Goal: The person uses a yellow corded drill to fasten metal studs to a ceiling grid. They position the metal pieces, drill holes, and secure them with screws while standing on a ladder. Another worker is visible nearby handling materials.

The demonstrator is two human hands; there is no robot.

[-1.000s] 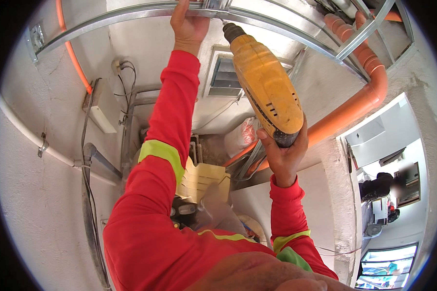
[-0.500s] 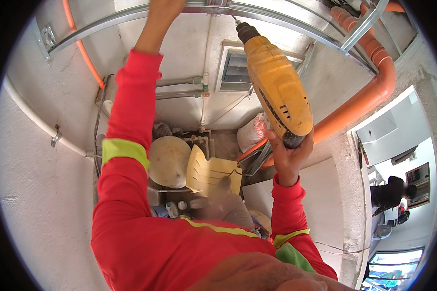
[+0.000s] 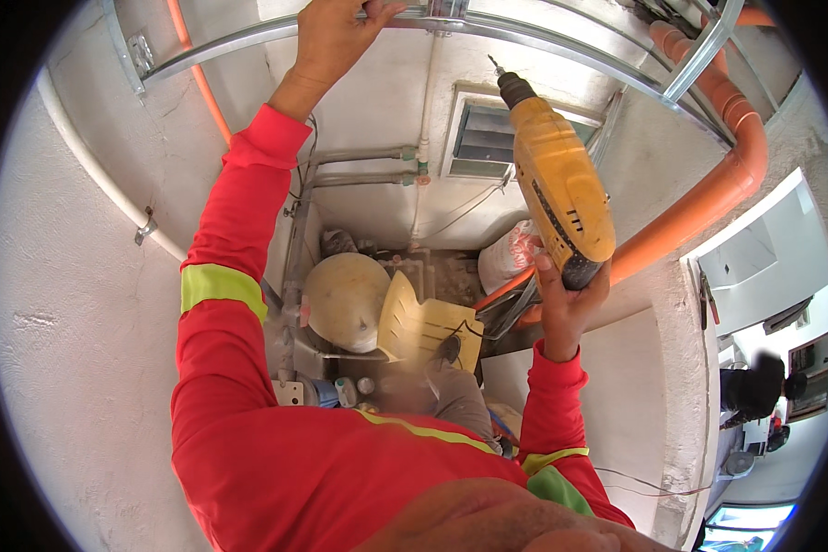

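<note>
In my right hand (image 3: 575,308) is a yellow power drill (image 3: 561,175), held by its dark rear end and tilted up to the left. A thin bit (image 3: 495,64) sticks out of its black chuck, a little below the metal channel (image 3: 543,41) overhead and apart from it. My left hand (image 3: 336,41) is raised to the same channel, left of a bracket (image 3: 447,9) joined to it. Its fingers are bent together at the channel's edge; what they pinch, if anything, is hidden at the top of the view.
A thick orange pipe (image 3: 690,221) slopes along the right. Below stand a round tan lid-like thing (image 3: 348,302), a yellow plastic chair (image 3: 423,322) with my foot on it, and a white sack (image 3: 508,256). At far right a person (image 3: 754,385) shows through an opening.
The drill's bit has come away from the channel, lower now. My left hand has come down further into view, its fingers bent at the channel. The whole view has shifted slightly.
</note>
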